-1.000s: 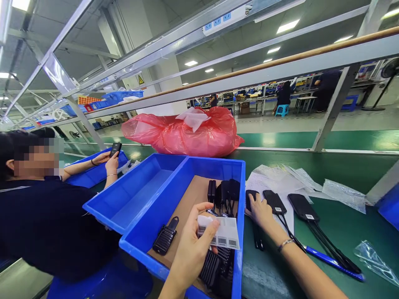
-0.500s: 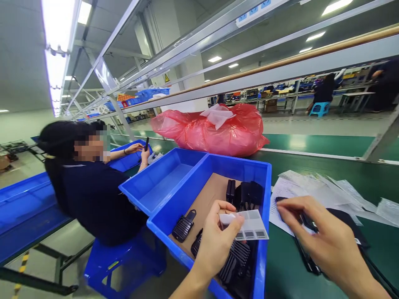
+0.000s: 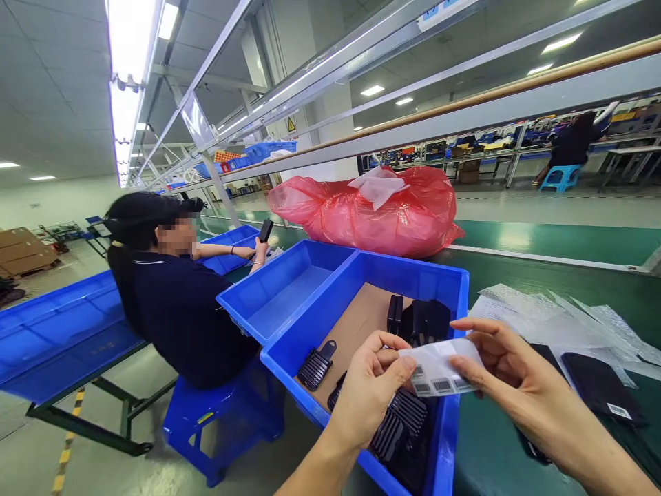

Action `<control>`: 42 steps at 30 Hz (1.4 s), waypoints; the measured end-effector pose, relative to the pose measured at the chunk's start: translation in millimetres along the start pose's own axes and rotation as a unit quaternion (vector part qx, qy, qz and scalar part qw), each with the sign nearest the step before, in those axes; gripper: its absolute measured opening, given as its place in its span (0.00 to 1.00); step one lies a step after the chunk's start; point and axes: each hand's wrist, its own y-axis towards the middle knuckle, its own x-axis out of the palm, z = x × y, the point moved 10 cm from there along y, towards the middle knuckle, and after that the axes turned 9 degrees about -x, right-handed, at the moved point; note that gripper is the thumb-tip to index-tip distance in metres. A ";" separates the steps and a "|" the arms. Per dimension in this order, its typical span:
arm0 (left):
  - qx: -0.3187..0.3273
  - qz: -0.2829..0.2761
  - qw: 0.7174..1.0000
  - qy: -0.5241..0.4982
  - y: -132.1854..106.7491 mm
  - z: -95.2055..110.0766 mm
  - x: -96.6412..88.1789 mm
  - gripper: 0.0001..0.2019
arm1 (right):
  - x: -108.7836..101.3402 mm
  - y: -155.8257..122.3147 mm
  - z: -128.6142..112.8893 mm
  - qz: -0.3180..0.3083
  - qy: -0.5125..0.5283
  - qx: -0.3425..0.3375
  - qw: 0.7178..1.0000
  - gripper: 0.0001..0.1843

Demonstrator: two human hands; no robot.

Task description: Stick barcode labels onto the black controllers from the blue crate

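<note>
My left hand [image 3: 372, 389] pinches the left end of a white strip of barcode labels [image 3: 438, 367]. My right hand [image 3: 511, 375] has its fingertips on the strip's right end, so both hands hold it above the near blue bin [image 3: 457, 293]. That bin has a brown cardboard liner and several black ribbed devices [image 3: 317, 365], some upright at its back. Black flat devices [image 3: 599, 389] lie on the green table to the right, partly behind my right hand.
A second blue bin [image 3: 281, 303] sits left of the first. A red plastic bag [image 3: 372, 210] lies behind them. Papers and clear bags [image 3: 531, 303] lie at right. A co-worker in dark clothes [image 3: 175, 303] sits at left on a blue stool, holding a black device.
The view has swung left. My right hand left the black devices on the table and came to the label strip. My left hand kept hold of the strip.
</note>
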 end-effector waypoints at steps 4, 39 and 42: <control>0.002 0.000 1.000 -0.025 -0.5 5.0 2.9 0.26 | -10.5 1.9 -43.1 0.034 -0.228 -0.187 0.955 0.14; -0.037 0.233 0.932 0.274 116.9 47.0 -88.2 0.09 | -56.6 -12.1 -52.0 0.120 -0.253 -0.234 0.931 0.07; -0.102 0.210 0.894 0.383 165.0 16.5 -108.3 0.10 | -77.0 -18.0 -37.6 0.148 -0.271 -0.196 0.931 0.11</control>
